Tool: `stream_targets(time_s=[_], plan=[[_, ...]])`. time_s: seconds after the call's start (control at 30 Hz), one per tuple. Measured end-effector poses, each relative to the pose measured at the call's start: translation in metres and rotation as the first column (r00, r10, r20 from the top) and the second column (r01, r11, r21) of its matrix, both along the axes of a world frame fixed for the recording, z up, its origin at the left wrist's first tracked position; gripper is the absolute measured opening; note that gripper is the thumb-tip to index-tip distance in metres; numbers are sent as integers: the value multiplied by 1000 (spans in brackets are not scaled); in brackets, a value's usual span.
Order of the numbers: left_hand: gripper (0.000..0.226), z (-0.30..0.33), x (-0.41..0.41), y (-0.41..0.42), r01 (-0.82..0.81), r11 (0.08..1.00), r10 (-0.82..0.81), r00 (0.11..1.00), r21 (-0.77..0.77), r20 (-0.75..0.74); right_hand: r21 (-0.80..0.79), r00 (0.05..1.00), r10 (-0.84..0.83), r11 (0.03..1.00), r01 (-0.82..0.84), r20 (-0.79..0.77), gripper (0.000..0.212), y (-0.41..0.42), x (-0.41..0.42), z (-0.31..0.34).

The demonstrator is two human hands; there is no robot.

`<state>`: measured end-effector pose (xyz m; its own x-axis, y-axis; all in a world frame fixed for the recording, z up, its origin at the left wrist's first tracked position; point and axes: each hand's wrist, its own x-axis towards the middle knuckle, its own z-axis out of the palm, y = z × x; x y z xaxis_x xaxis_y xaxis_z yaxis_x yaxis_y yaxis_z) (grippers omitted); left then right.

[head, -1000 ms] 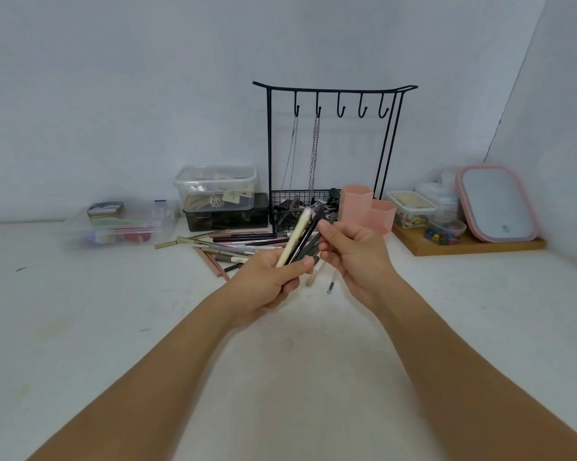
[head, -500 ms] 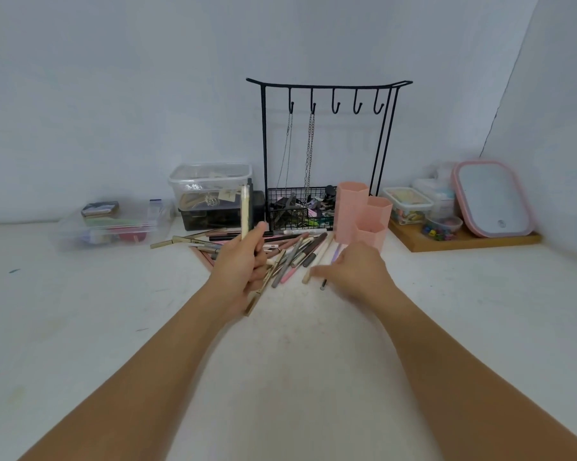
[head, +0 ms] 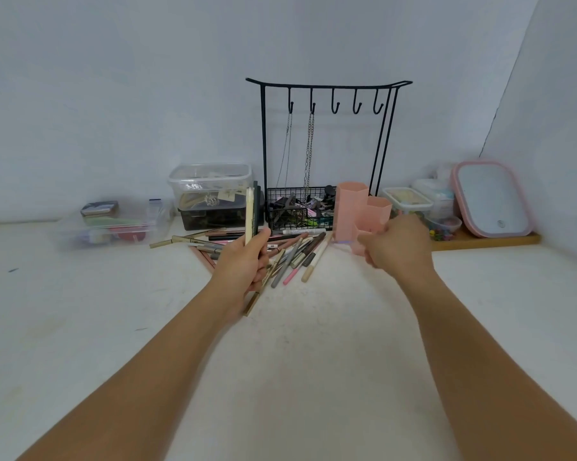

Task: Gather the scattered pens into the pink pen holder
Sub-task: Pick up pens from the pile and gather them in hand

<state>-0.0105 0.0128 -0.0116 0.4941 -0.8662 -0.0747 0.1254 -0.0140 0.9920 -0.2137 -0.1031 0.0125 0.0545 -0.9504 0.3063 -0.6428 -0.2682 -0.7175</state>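
Beside scattered pens (head: 290, 254), pink hexagonal pen holder (head: 352, 207)

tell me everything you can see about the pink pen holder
The pink pen holder looks like matte plastic, built from joined hexagonal tubes of different heights, tallest at the back left. It stands upright on the white table, right of the black wire basket and beside the scattered pens. No pens show above its rims. The right hand, blurred, covers its lower front; contact cannot be told.

Soft even light, wide-angle edge warp
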Motion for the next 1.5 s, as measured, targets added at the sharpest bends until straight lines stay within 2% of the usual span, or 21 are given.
stream_targets(time_s=[0.07,0.1,0.17,0.23,0.3,0.4,0.57,0.63,0.73,0.77,0.8,0.87,0.9,0.97,1.07,1.2,1.37,1.43,1.5], plan=[[32,-1,-1,0,-8,1000,8,1000,-6,-1,-141,982,68,989,-43,179,11,2,-2,11],[31,-1,-2,0,-15,1000,15,1000,-9,0,-157,947,122,985,-77,298,11,5,-2,16],[27,-1,-3,-1,-27,1000,27,1000,-15,9,-108,818,229,973,-203,527,8,9,0,23],[25,-1,-2,0,-17,999,18,1000,-30,20,-38,716,274,944,-327,642,10,14,5,24],[29,0,-4,1,50,997,-49,999,-64,19,1,630,309,897,-441,712,18,19,13,22],[39,2,-12,4,201,977,-197,978,-73,65,15,510,368,800,-600,778,17,27,25,16],[43,-2,-20,6,348,936,-351,924,48,149,1,457,386,764,-645,801,12,34,42,4],[36,-3,-20,7,369,927,-374,914,60,156,4,444,379,757,-654,812,11,36,45,1],[36,-3,-20,8,353,934,-358,925,55,129,37,442,345,753,-657,828,17,34,48,-4],[34,-2,-20,8,333,942,-336,935,41,115,45,486,347,776,-629,803,17,31,48,-6],[31,-2,-19,7,309,951,-309,946,18,95,40,583,372,819,-573,722,16,27,46,-9],[23,-1,-16,5,248,968,-246,968,-41,44,-45,823,422,897,-439,380,11,18,43,-17],[19,-1,-14,3,212,975,-211,977,-68,24,-91,885,418,908,-408,204,10,17,43,-21],[16,0,-10,1,137,986,-138,990,-95,-11,-73,906,423,904,-422,2,12,19,44,-30],[17,3,-4,0,58,995,-63,996,-79,-60,31,879,448,893,-450,-164,12,25,50,-37],[36,6,0,0,9,999,-14,996,-47,-91,52,889,392,919,-391,-239,6,25,52,-34],[44,3,0,1,38,999,-38,997,-1,-73,67,886,260,965,-255,-383,22,20,48,-32],[45,2,0,0,50,999,-49,997,5,-56,104,916,193,981,-166,-352,36,16,43,-30],[43,1,0,0,51,999,-51,998,2,-48,190,971,144,976,-107,-190,29,10,37,-26]])
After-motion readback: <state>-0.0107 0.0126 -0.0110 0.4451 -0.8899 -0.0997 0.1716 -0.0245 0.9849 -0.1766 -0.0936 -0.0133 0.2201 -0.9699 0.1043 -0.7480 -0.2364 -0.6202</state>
